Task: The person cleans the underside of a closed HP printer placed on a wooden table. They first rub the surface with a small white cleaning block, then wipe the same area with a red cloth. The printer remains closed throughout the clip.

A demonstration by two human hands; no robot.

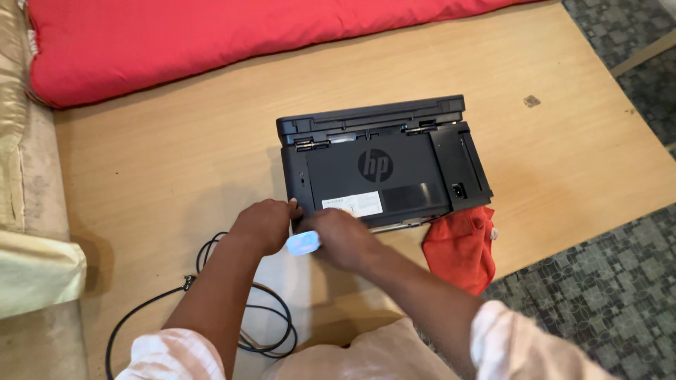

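Printer [384, 165], black and boxy, lies mid-worktop [155, 162], its back panel facing up. It looks heavy, stiff and smooth, best gripped at its side edges. Left hand [264, 224] curls on its near left corner; right hand [341, 238] closes around a small white object [303, 243]. Black cable [232, 309] coils left, red cloth [461, 246] right; open room beyond.
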